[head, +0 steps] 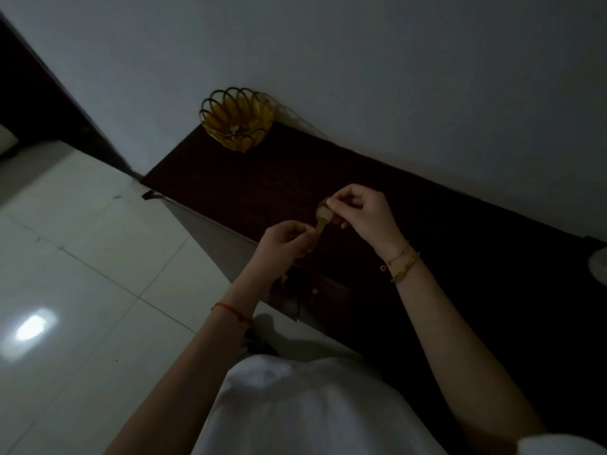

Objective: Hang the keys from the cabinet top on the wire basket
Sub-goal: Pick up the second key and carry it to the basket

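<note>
Both hands hold a brass-coloured key point(322, 221) above the front edge of the dark cabinet top point(256, 188). My right hand point(363, 215) pinches the key's head and ring. My left hand point(285, 247) pinches the blade end. The golden wire basket point(237, 118) stands at the far left corner of the cabinet top, against the wall, well apart from both hands. Something small and pale lies inside the basket. The scene is dim, so I cannot tell whether more keys hang on the ring.
A grey wall point(361, 60) runs behind the cabinet. White floor tiles point(82, 274) spread to the left. A dark doorway point(29, 93) is at the far left. A pale object point(598, 266) sits at the right edge of the cabinet top.
</note>
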Tool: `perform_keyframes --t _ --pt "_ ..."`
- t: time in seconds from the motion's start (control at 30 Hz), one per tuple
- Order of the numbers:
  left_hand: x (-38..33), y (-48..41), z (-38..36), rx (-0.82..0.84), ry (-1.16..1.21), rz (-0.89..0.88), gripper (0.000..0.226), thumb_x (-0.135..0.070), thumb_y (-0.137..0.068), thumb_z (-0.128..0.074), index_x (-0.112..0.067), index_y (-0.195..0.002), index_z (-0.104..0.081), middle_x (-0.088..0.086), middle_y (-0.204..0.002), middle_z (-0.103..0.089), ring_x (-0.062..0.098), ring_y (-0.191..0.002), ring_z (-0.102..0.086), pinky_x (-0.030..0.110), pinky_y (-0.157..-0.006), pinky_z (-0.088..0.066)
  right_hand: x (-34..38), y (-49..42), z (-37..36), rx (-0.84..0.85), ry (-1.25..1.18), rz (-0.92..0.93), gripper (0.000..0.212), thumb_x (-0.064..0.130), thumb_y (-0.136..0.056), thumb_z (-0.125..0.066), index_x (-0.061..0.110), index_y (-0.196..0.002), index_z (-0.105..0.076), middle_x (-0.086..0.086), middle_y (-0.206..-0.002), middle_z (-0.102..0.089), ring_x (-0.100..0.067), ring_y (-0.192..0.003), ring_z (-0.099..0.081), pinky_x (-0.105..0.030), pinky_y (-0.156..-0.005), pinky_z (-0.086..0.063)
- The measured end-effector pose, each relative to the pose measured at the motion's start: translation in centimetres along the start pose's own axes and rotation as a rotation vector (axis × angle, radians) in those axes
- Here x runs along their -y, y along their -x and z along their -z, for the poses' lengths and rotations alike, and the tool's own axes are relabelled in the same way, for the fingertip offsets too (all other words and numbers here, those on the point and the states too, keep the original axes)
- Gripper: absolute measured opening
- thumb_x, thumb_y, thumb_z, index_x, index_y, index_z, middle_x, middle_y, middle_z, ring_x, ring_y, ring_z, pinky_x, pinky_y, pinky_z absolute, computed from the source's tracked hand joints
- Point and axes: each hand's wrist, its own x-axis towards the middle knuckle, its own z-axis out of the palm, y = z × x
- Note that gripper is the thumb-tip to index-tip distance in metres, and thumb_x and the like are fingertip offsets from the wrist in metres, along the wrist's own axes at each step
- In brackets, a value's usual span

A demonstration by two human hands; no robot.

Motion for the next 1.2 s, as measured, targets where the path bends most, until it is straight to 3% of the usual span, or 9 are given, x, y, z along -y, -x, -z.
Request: perform_keyframes --t 0.4,0.6,0.9,1.2 --pt "-2.1 -6.7 15.3 0.042 -0.026 -0.007 0.016 -0.017 -0.095 -0.054 -0.007 -0.101 -0.065 0.002 -0.083 -0.063 0.014 -0.079 -0.059 0.027 -0.076 -0.049 5.0 -9.6 -12.1 -0.105 -0.029 0.021 0.018 0.024 -0.087 -0.066 0.007 -0.09 -0.07 -0.006 -0.078 -0.071 -0.013 -0.062 -0.065 -0.025 -0.053 -0.052" --pt "-2.9 -9.5 20.6 0.102 -0.05 -0.016 0.018 -0.016 -0.095 -0.055 -0.003 -0.102 -0.065 0.004 -0.081 -0.062 0.014 -0.077 -0.058 0.024 -0.072 -0.048 6.7 -12.7 -16.2 -0.189 -0.016 0.008 0.017 0.025 -0.087 -0.066 0.009 -0.088 -0.07 0.0 -0.073 -0.068 -0.01 -0.06 -0.064 -0.023 -0.052 -0.051" --pt "-3.0 -12.4 23.5 0.181 -0.057 -0.009 0.018 -0.014 -0.094 -0.055 -0.002 -0.102 -0.066 0.004 -0.079 -0.063 0.014 -0.074 -0.058 0.026 -0.072 -0.048 7.3 -14.8 -18.0 -0.249 0.053 -0.025 0.018 0.024 -0.088 -0.064 0.008 -0.09 -0.069 -0.009 -0.08 -0.072 -0.012 -0.061 -0.065 -0.021 -0.052 -0.049" --pt "-3.8 -17.1 24.0 0.063 -0.059 -0.065 0.008 -0.025 -0.088 -0.065 -0.02 -0.09 -0.07 0.001 -0.078 -0.071 0.009 -0.07 -0.064 0.027 -0.07 -0.052 8.7 -20.4 -16.9 -0.243 0.143 0.026 0.018 0.021 -0.088 -0.065 0.003 -0.09 -0.068 -0.01 -0.079 -0.071 0.0 -0.053 -0.059 -0.012 -0.047 -0.044"
